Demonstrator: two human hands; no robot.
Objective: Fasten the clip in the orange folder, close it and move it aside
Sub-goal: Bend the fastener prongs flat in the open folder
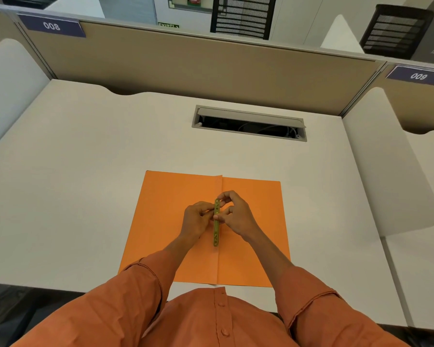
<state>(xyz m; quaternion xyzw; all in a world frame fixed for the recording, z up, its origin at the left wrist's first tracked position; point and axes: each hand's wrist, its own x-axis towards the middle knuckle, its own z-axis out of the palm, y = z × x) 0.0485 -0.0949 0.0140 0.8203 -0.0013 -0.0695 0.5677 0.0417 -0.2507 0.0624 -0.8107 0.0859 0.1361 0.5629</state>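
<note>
Here, the thin brass-coloured metal clip point(216, 222) lies along the centre crease of the open orange card folder point(251, 236), flat on the white bench point(73, 196). I judge it light, stiff and small-edged, best taken at its far end, where my left hand point(196, 219) and right hand point(236, 214) each pinch it by the fingertips; the folder looks floppy, so lift it by an edge.
</note>
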